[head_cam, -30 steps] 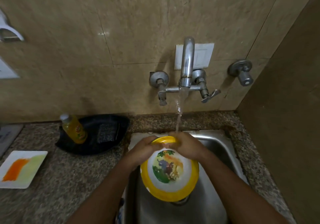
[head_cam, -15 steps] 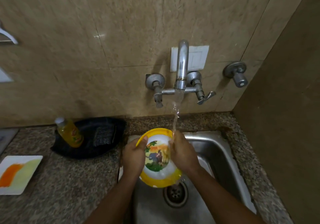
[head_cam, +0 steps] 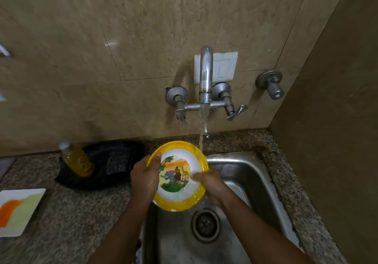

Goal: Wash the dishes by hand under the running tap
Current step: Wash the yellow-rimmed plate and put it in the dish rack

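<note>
While the tap runs, the yellow plate has swung picture-side up over the sink; the left hand grips its rim, and the right hand rubs the wet face with blurred, seemingly flat fingers, so rinsing seems nearly done.

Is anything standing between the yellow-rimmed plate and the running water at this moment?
Nothing visible does. The plate is held tilted over the sink, the left hand gripping its left rim and the right hand at its right side. The water stream from the tap falls unobstructed onto the plate's upper right rim.
</note>
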The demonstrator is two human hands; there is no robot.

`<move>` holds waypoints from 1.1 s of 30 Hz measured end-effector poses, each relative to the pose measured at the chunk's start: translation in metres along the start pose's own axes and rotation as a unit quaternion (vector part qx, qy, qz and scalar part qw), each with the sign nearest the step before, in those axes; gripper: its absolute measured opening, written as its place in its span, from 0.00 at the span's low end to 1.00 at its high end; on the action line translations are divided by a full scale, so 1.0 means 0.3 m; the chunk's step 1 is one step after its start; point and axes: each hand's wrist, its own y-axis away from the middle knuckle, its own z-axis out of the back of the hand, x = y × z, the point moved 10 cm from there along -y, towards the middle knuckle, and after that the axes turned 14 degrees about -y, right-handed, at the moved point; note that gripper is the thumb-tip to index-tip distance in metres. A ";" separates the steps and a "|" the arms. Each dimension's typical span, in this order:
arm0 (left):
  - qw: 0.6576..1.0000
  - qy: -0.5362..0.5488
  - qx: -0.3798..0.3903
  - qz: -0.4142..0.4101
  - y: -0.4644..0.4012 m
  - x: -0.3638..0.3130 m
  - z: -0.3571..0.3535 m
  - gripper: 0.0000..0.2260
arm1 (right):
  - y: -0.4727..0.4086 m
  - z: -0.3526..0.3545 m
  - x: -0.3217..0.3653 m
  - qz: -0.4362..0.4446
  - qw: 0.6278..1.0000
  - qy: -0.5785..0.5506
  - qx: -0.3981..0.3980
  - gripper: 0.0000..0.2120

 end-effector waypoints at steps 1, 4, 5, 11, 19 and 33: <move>1.000 0.012 0.003 0.002 -0.006 0.007 -0.007 0.14 | -0.007 0.007 0.025 0.011 1.000 0.013 -0.020 0.08; 0.988 0.125 0.063 0.060 -0.016 0.031 -0.073 0.11 | -0.028 0.021 0.122 0.070 0.994 0.066 -0.050 0.12; 0.976 0.168 0.105 0.087 -0.011 0.033 -0.111 0.11 | -0.026 0.030 0.161 0.095 0.989 0.092 -0.059 0.11; 0.922 0.225 0.254 0.188 0.064 0.028 -0.305 0.21 | 0.035 0.086 0.402 0.244 0.919 0.299 -0.086 0.04; 0.896 0.207 0.344 0.190 0.138 -0.021 -0.495 0.19 | 0.149 0.209 0.520 0.276 0.871 0.373 -0.162 0.03; 0.955 -0.215 0.204 0.030 0.034 -0.102 -0.373 0.26 | 0.103 0.405 0.391 0.151 0.925 0.280 -0.208 0.05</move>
